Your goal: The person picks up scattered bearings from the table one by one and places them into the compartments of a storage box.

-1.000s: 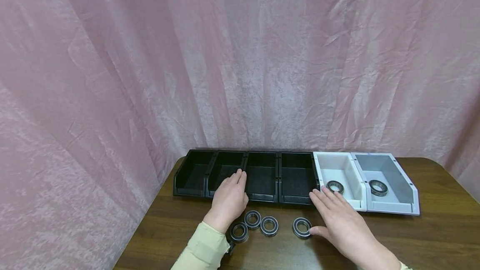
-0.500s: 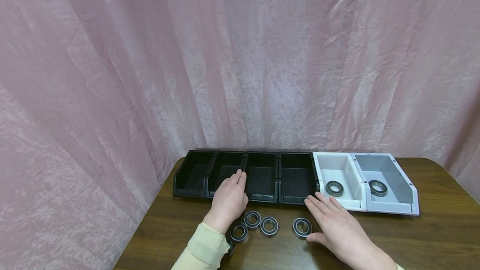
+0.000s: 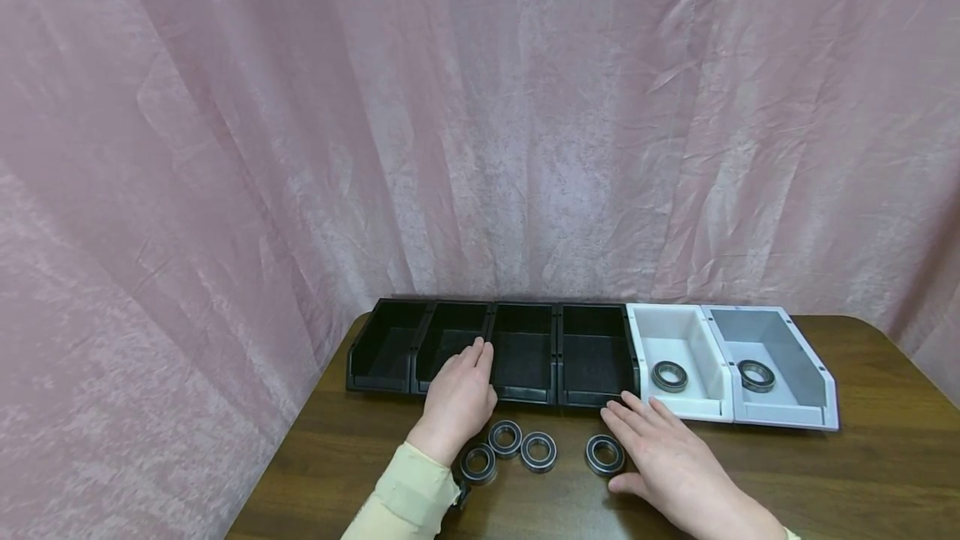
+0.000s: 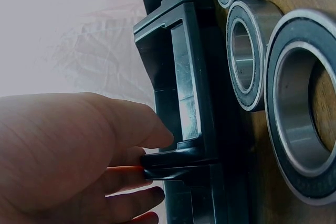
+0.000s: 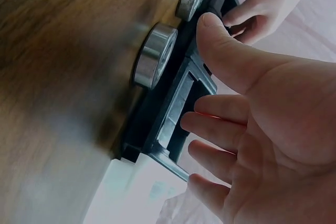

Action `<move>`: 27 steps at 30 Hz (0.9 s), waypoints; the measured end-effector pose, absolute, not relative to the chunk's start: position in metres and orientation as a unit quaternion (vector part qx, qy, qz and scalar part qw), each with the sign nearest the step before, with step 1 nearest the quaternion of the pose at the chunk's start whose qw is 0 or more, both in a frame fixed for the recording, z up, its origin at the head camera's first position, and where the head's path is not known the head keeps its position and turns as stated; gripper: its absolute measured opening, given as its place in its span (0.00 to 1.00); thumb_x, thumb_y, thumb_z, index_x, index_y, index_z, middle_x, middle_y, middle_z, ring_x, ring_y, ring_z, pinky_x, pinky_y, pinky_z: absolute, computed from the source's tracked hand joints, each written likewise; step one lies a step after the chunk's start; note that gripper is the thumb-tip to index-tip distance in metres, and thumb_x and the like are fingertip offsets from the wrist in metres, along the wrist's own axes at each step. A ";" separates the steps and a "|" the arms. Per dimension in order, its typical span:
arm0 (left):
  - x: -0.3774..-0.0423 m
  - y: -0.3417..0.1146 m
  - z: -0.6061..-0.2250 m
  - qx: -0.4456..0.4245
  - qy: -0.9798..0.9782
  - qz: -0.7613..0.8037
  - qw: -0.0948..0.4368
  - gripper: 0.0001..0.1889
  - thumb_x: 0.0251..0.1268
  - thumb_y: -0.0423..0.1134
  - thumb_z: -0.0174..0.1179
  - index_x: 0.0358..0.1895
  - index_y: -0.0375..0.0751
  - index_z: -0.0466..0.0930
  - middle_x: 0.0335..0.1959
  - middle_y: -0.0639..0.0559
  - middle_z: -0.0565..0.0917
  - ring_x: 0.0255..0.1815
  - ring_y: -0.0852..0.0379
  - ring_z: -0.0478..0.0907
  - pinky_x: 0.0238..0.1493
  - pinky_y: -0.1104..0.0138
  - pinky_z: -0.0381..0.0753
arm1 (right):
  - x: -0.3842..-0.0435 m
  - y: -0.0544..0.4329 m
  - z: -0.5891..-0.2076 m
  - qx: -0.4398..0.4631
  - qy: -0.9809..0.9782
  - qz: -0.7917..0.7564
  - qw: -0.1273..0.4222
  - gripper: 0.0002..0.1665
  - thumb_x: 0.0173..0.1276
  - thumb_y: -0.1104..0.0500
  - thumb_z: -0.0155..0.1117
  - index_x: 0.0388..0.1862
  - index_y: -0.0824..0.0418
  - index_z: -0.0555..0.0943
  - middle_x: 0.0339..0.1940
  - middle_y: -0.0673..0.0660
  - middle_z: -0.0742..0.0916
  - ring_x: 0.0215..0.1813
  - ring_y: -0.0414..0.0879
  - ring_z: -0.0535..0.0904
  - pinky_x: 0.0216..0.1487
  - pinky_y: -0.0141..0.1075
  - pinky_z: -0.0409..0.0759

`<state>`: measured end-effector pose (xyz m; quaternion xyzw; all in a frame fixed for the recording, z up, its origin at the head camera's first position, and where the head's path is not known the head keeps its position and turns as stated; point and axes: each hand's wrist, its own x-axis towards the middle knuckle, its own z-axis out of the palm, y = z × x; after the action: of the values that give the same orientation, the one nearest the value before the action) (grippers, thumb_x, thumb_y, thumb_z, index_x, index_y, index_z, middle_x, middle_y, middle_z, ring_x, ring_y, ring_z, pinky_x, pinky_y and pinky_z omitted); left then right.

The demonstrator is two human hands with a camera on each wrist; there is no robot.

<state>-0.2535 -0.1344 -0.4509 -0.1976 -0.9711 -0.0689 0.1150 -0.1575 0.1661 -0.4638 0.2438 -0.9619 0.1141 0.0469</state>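
Right hand: spread wide, thumb apart from fingers, just beside one round steel bearing with dark seal, flat on the brown wood-grain table. Left hand: fingers extended, at the divider between two black plastic bins; contact unclear. Three similar bearings clustered near left wrist. One further bearing in the white plastic bin, another in the light grey one.

a pink, velvety curtain (softly creased) hangs behind a brown wood-grain table with a rounded corner.
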 end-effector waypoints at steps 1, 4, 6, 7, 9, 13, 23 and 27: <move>-0.253 -0.135 -0.451 -0.198 -0.971 -0.068 0.115 0.33 0.72 0.36 0.73 0.78 0.30 0.75 0.79 0.35 0.75 0.78 0.40 0.76 0.79 0.49 0.73 | -0.157 0.166 -0.465 0.247 -0.961 0.113 0.048 0.50 0.60 0.41 0.87 0.74 0.67 0.81 0.74 0.64 0.84 0.81 0.66 0.72 0.82 0.64 0.66; -0.253 -0.135 -0.450 -0.198 -0.971 -0.068 0.113 0.33 0.73 0.36 0.73 0.78 0.30 0.75 0.79 0.35 0.75 0.78 0.40 0.76 0.79 0.49 0.73 | -0.156 0.166 -0.467 0.259 -0.958 0.106 0.057 0.49 0.60 0.40 0.86 0.73 0.67 0.82 0.73 0.64 0.84 0.81 0.66 0.73 0.81 0.64 0.67; -0.253 -0.135 -0.450 -0.198 -0.971 -0.068 0.114 0.33 0.72 0.36 0.73 0.77 0.30 0.75 0.79 0.35 0.75 0.78 0.40 0.76 0.79 0.49 0.74 | -0.155 0.166 -0.468 0.266 -0.957 0.100 0.061 0.49 0.60 0.40 0.86 0.73 0.66 0.82 0.73 0.64 0.85 0.80 0.65 0.74 0.81 0.64 0.68; -0.253 -0.135 -0.450 -0.198 -0.971 -0.069 0.113 0.33 0.73 0.36 0.73 0.77 0.30 0.75 0.79 0.35 0.75 0.78 0.40 0.76 0.79 0.49 0.74 | -0.155 0.166 -0.469 0.270 -0.956 0.098 0.065 0.49 0.60 0.40 0.86 0.72 0.66 0.83 0.73 0.64 0.85 0.80 0.66 0.74 0.80 0.64 0.68; -0.253 -0.135 -0.450 -0.198 -0.971 -0.070 0.113 0.33 0.72 0.36 0.73 0.78 0.30 0.75 0.80 0.35 0.75 0.78 0.40 0.76 0.79 0.49 0.74 | -0.156 0.166 -0.470 0.277 -0.954 0.094 0.067 0.49 0.60 0.39 0.86 0.72 0.66 0.83 0.72 0.64 0.85 0.79 0.66 0.75 0.79 0.64 0.69; -0.254 -0.135 -0.451 -0.197 -0.972 -0.071 0.111 0.34 0.72 0.36 0.73 0.78 0.30 0.75 0.80 0.35 0.75 0.78 0.40 0.76 0.79 0.49 0.74 | -0.157 0.165 -0.473 0.287 -0.952 0.091 0.060 0.49 0.60 0.37 0.85 0.71 0.66 0.84 0.70 0.64 0.86 0.78 0.66 0.75 0.78 0.64 0.71; -0.254 -0.135 -0.452 -0.198 -0.971 -0.064 0.115 0.33 0.73 0.37 0.72 0.77 0.30 0.75 0.79 0.35 0.76 0.78 0.40 0.76 0.79 0.49 0.74 | -0.157 0.162 -0.475 0.280 -0.954 0.099 0.030 0.48 0.61 0.38 0.84 0.70 0.67 0.84 0.70 0.65 0.87 0.78 0.67 0.76 0.78 0.64 0.72; -0.254 -0.135 -0.452 -0.199 -0.971 -0.062 0.119 0.33 0.72 0.36 0.73 0.77 0.30 0.76 0.79 0.35 0.76 0.78 0.40 0.76 0.79 0.49 0.74 | -0.156 0.162 -0.478 0.287 -0.953 0.086 0.039 0.47 0.60 0.37 0.85 0.69 0.66 0.84 0.68 0.65 0.87 0.76 0.67 0.77 0.77 0.63 0.73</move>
<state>-0.2544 -0.1351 -0.4518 -0.1989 -0.9708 -0.0623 0.1190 -0.1563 0.1617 -0.4784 0.2869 -0.9532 0.0863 0.0392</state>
